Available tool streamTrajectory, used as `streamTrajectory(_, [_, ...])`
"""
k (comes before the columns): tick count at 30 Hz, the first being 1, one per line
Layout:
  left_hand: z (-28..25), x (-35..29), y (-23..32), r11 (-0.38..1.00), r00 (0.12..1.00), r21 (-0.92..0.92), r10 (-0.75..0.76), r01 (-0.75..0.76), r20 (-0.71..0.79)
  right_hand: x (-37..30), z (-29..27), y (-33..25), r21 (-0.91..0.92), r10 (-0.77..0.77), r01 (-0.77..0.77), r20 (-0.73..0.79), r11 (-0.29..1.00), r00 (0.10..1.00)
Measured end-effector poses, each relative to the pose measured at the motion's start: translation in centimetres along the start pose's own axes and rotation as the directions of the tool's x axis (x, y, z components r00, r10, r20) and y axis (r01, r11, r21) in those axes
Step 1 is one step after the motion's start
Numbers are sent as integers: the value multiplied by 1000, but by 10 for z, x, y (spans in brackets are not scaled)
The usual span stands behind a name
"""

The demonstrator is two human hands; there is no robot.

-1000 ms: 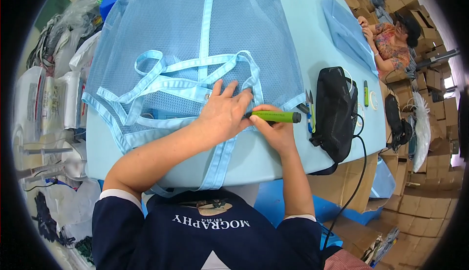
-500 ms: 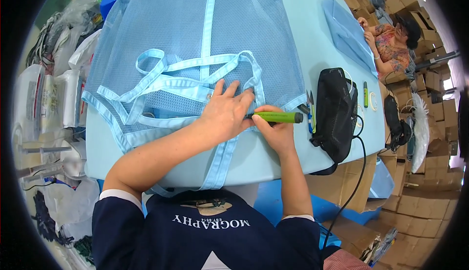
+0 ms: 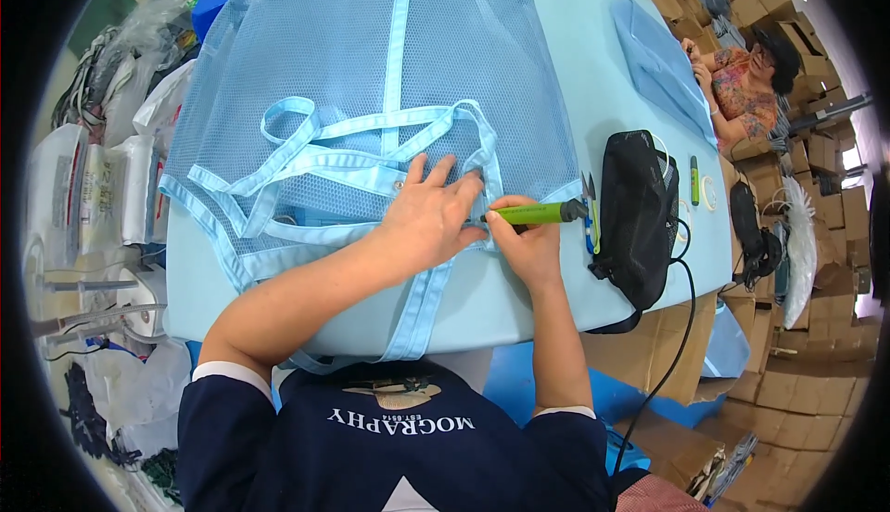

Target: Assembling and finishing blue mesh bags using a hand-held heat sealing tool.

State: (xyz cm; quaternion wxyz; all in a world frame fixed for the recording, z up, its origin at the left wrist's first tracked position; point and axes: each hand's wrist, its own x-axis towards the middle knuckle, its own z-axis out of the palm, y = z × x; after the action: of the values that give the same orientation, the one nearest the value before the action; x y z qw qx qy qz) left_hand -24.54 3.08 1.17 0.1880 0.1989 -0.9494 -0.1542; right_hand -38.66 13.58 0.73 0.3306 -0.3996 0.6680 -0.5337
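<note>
A blue mesh bag [image 3: 482, 53] with light-blue trim and looped straps [image 3: 357, 160] lies spread over the table in front of me. My left hand [image 3: 428, 214] rests on the strap and trim near the bag's front edge, fingers stretched out and pressing it down. Beside it, my right hand [image 3: 528, 251] grips a green marker [image 3: 540, 214] with a dark end, held almost level and pointing left toward my left thumb. Its tip is close to the strap; whether it touches the cloth I cannot tell.
Right of the bag lie blue-handled scissors or snips [image 3: 588, 220], a black mesh pouch [image 3: 630, 206] with a cord, and another green marker [image 3: 693, 181]. A co-worker [image 3: 749, 86] sits at the far right by a blue bag [image 3: 658, 67]. Cardboard boxes [image 3: 797, 401] stack beyond.
My right hand and the marker have shifted slightly to the right, opening a small gap from my left hand. The left hand stays in place on the strap.
</note>
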Motion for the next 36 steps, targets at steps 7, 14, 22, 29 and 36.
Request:
streamTrajectory(7, [-1, 0, 0, 1000, 1000, 10, 6, -6, -1, -3, 3, -5, 48, -25, 25, 8, 999, 1000])
streamTrajectory(14, [-3, 0, 1, 1000, 1000, -5, -1, 1, 13, -3, -4, 3, 39, -70, 69, 38, 997, 997])
streamTrajectory(22, [-3, 0, 1, 1000, 1000, -12, 3, -2, 26, -2, -2, 0, 73, -38, 35, 34, 997, 999])
streamTrajectory(29, [-6, 1, 1, 1000, 999, -3, -1, 2, 54, -2, -1, -5, -8, -2, 2, 45, 1000, 999])
streamTrajectory(36, [-2, 0, 0, 1000, 1000, -5, 14, -14, 17, -2, 1, -1, 66, -7, 6, 10, 998, 1000])
